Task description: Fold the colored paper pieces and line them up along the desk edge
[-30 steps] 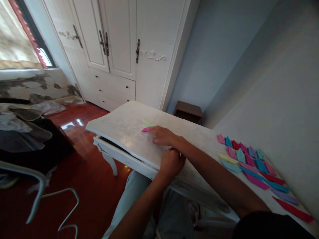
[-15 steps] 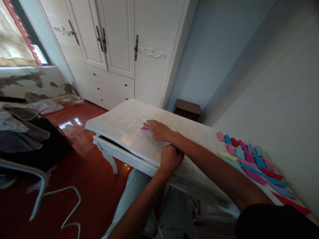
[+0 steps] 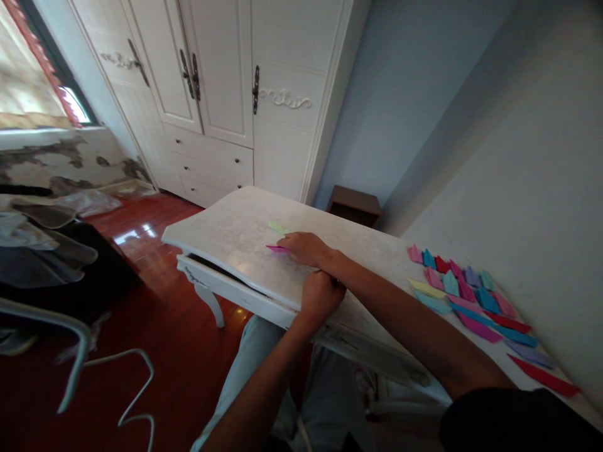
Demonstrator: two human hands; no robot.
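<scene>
My right hand (image 3: 308, 248) reaches left across the white table (image 3: 230, 220). Its fingertips are closed on the right end of a small pink folded paper (image 3: 277, 248), partly hidden by the fingers. Just beyond, a pale green folded paper (image 3: 277, 227) lies flat, apart from the fingertips. My left hand (image 3: 322, 296) is a closed fist at the table's near edge, under my right wrist. Whatever its fingers may hold is hidden.
Rows of folded papers in several colours (image 3: 475, 307) line the table's right side by the wall. A table drawer (image 3: 235, 292) is slightly pulled out. Behind stand a white wardrobe (image 3: 287, 144) and a small brown cabinet (image 3: 355, 199). A white metal frame (image 3: 78, 351) stands at left.
My right hand has drawn slightly back and down from the green paper, leaving it in fuller view. Its fingers are now at the pink paper. The left fist has barely moved.
</scene>
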